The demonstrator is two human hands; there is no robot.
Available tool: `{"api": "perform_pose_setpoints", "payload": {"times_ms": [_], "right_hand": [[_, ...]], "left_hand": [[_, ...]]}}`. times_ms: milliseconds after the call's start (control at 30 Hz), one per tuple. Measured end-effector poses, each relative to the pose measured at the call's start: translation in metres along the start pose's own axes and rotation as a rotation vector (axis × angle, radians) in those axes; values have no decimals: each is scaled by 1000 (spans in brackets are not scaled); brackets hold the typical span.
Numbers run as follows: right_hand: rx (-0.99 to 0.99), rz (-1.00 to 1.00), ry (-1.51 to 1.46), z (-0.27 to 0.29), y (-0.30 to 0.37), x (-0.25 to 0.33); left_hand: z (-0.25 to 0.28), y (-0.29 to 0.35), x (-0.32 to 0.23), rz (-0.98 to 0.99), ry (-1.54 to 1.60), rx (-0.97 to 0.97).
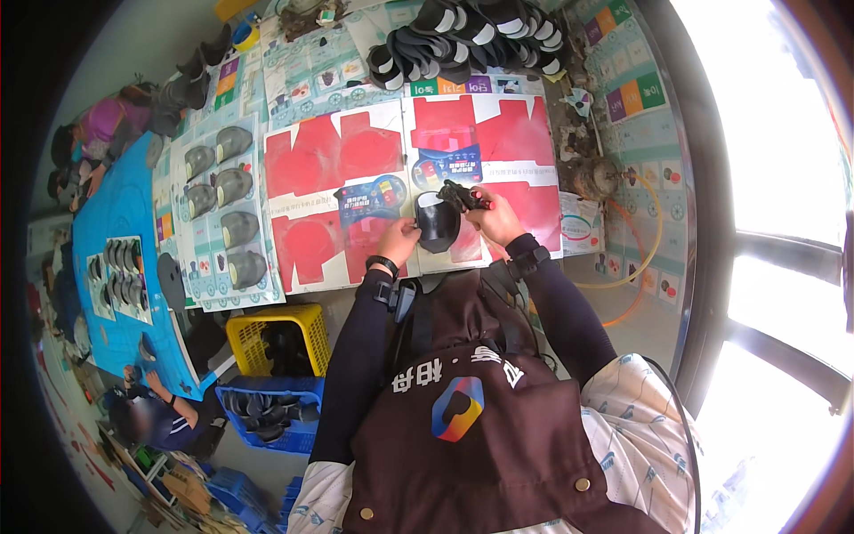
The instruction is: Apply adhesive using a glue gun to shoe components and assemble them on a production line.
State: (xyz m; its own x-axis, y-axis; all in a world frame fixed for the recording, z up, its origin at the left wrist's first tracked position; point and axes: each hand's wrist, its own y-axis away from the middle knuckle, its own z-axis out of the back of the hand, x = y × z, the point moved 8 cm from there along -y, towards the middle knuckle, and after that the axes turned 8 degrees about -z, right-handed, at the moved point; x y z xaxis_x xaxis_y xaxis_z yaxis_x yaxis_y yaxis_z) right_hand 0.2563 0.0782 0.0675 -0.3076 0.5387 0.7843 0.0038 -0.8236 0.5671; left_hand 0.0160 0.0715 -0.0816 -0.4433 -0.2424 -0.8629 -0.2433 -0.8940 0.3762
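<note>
At the table's near edge my left hand [399, 240] pinches the left rim of a black, curved piece that looks like a shoe upper [438, 224], with a pale patch at its far end. My right hand [500, 220] is closed around a dark tool with red parts [459, 197], perhaps a spray gun; its exact kind is hard to make out. The tool's dark head is over the far right part of the shoe upper. Beneath both hands lie white sheets with red printed shapes [307, 165].
Grey cup-shaped pieces [234, 182] lie in two columns at left. Black pieces with white patches [427, 53] are heaped at the back. A yellow crate [316, 331] and a blue crate [302, 436] stand below left. A yellow hose [656, 236] curves at right. Co-workers sit at a blue table [111, 209].
</note>
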Motion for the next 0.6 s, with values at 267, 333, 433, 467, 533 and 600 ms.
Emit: {"api": "perform_pose_setpoints", "payload": {"times_ms": [267, 333, 433, 467, 533, 600], "right_hand": [[45, -20, 103, 9, 6, -8], [3, 1, 77, 8, 6, -2], [-24, -7, 98, 14, 0, -5], [-51, 4, 114, 19, 1, -8], [-102, 23, 130, 27, 4, -11], [-50, -66, 134, 31, 7, -17]], "left_hand": [[-6, 0, -22, 114, 127, 249], [-7, -1, -25, 125, 88, 281], [-4, -1, -29, 101, 110, 262], [-5, -1, -30, 103, 111, 263], [-5, -1, -31, 117, 149, 258], [-7, -1, -32, 130, 158, 286]]}}
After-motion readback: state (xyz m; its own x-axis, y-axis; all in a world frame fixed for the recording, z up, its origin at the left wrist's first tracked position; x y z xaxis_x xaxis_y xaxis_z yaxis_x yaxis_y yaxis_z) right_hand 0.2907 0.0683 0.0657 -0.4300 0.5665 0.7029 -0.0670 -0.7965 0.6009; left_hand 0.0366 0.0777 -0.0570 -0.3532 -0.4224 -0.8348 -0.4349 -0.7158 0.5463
